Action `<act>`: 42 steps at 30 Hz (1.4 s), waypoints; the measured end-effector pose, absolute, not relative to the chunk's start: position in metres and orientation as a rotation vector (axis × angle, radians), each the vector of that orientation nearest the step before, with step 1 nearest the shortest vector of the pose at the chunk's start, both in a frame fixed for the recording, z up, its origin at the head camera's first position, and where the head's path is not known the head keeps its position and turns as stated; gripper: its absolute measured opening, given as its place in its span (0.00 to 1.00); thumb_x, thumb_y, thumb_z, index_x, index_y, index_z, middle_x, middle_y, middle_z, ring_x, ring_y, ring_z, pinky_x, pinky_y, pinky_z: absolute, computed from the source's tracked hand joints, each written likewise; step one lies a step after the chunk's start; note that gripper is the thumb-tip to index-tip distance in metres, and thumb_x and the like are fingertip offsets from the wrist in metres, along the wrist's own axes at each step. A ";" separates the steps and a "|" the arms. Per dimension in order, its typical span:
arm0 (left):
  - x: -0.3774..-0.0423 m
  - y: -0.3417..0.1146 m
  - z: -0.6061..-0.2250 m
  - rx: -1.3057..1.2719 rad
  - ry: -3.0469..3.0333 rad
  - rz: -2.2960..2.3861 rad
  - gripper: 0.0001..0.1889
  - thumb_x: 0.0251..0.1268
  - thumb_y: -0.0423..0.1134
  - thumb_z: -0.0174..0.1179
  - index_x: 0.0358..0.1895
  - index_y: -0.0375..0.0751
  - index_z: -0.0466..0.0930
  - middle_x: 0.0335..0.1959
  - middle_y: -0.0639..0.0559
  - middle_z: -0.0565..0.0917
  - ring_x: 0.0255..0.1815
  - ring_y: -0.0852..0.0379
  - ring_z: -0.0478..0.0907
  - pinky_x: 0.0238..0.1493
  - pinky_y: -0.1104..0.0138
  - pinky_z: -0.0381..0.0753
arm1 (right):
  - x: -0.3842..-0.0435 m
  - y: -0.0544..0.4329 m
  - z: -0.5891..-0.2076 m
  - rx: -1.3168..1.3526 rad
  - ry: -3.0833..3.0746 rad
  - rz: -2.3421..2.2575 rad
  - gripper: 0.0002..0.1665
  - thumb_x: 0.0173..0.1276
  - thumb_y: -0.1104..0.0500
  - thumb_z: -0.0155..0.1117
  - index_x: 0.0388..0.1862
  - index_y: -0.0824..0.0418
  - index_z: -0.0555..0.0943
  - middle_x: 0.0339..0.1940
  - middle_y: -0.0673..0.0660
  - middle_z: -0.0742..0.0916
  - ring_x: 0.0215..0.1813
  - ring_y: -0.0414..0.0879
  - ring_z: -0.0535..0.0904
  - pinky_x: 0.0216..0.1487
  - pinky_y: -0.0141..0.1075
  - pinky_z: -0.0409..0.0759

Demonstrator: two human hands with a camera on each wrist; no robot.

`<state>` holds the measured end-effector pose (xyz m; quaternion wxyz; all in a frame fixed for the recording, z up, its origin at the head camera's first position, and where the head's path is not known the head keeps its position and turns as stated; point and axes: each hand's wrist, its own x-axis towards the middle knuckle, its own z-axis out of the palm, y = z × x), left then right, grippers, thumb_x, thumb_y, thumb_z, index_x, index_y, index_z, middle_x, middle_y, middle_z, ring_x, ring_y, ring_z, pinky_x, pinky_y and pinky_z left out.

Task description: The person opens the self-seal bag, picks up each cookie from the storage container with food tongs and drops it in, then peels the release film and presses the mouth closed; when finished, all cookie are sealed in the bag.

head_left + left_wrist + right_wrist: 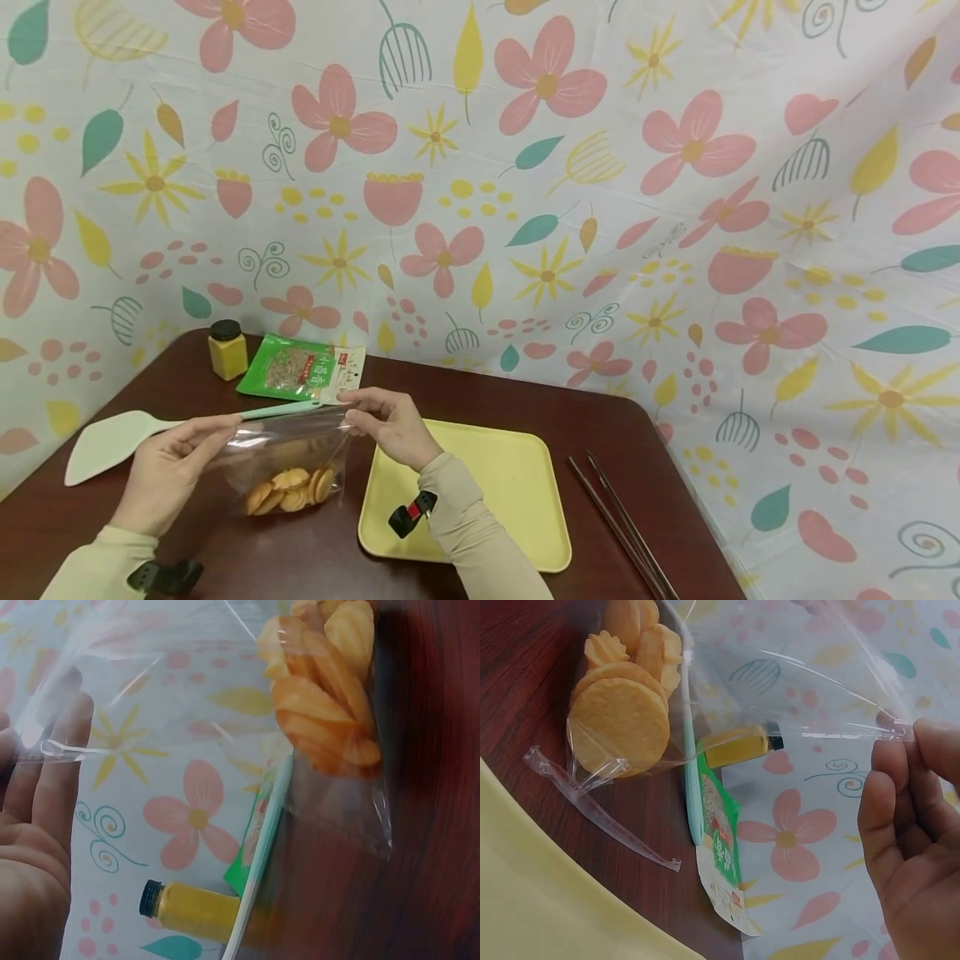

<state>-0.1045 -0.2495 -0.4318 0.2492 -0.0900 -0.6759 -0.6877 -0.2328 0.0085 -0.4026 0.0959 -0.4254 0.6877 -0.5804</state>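
A clear plastic bag (288, 446) hangs upright over the table, its top edge stretched between both hands. Several golden cookies (292, 490) lie at its bottom; in the right wrist view a round flat cookie (619, 727) is in front of ridged ones. My left hand (168, 471) pinches the bag's upper left corner between thumb and fingers. At the upper right corner, my right hand (393, 429) pinches the plastic with thumb and index finger. Below the bag in the right wrist view, a torn clear plastic strip (615, 823) lies near the tray.
A pale green spatula (105, 446) lies behind the bag, partly hidden. Farther back are a yellow jar (228, 354) with a black lid and a green packet (288, 367). To the right sit a yellow tray (495, 492) and a pair of long metal chopsticks (622, 529).
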 end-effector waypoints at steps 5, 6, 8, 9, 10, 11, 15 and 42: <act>-0.104 -0.250 -0.431 -0.221 -1.948 -1.790 0.09 0.68 0.24 0.56 0.48 0.24 0.81 0.41 0.60 0.87 0.40 0.65 0.85 0.37 0.71 0.84 | -0.223 0.013 -0.385 -1.287 2.063 -1.698 0.11 0.71 0.70 0.58 0.47 0.73 0.84 0.41 0.69 0.87 0.40 0.54 0.86 0.45 0.47 0.84; -0.104 -0.251 -0.431 -0.200 -1.991 -1.744 0.09 0.68 0.25 0.57 0.47 0.26 0.81 0.41 0.61 0.87 0.41 0.68 0.83 0.37 0.73 0.83 | -0.222 0.014 -0.385 -1.278 2.074 -1.690 0.10 0.70 0.70 0.58 0.45 0.73 0.85 0.41 0.68 0.87 0.40 0.52 0.85 0.45 0.46 0.84; -0.104 -0.252 -0.431 -0.190 -2.031 -1.708 0.08 0.69 0.26 0.57 0.46 0.28 0.82 0.42 0.62 0.87 0.43 0.70 0.82 0.37 0.75 0.82 | -0.224 0.014 -0.387 -1.278 2.125 -1.663 0.10 0.70 0.70 0.58 0.43 0.70 0.86 0.40 0.64 0.87 0.41 0.45 0.85 0.46 0.40 0.84; -0.105 -0.253 -0.432 -0.209 -2.021 -1.729 0.08 0.69 0.26 0.56 0.46 0.28 0.82 0.42 0.61 0.87 0.43 0.70 0.82 0.38 0.75 0.82 | -0.226 0.013 -0.391 -1.288 2.148 -1.650 0.10 0.70 0.69 0.58 0.42 0.69 0.86 0.40 0.61 0.88 0.41 0.41 0.84 0.45 0.36 0.83; -0.105 -0.253 -0.432 -0.237 -2.002 -1.761 0.08 0.70 0.25 0.55 0.46 0.27 0.82 0.43 0.60 0.87 0.44 0.69 0.82 0.39 0.75 0.82 | -0.229 0.013 -0.395 -1.306 2.173 -1.634 0.11 0.71 0.68 0.58 0.43 0.67 0.87 0.40 0.58 0.88 0.41 0.38 0.83 0.44 0.33 0.82; -0.105 -0.254 -0.433 -0.273 -1.972 -1.809 0.08 0.71 0.25 0.54 0.46 0.26 0.81 0.44 0.58 0.87 0.46 0.68 0.82 0.41 0.74 0.82 | -0.231 0.013 -0.399 -1.326 2.203 -1.610 0.11 0.71 0.68 0.57 0.43 0.64 0.87 0.39 0.56 0.88 0.41 0.38 0.82 0.43 0.31 0.81; -0.104 -0.253 -0.431 -0.315 -1.910 -1.928 0.11 0.75 0.28 0.49 0.49 0.21 0.78 0.44 0.54 0.87 0.47 0.64 0.82 0.43 0.73 0.82 | -0.239 0.013 -0.410 -1.398 2.274 -1.540 0.14 0.73 0.65 0.54 0.43 0.59 0.88 0.39 0.49 0.86 0.38 0.37 0.79 0.35 0.29 0.76; -0.105 -0.237 -0.425 -0.091 -2.133 -1.369 0.17 0.59 0.27 0.67 0.52 0.38 0.81 0.36 0.56 0.89 0.05 0.69 0.58 0.07 0.72 0.57 | -0.227 0.005 -0.412 -1.355 2.587 -1.379 0.04 0.69 0.63 0.63 0.37 0.55 0.84 0.31 0.45 0.79 0.26 0.32 0.73 0.24 0.24 0.74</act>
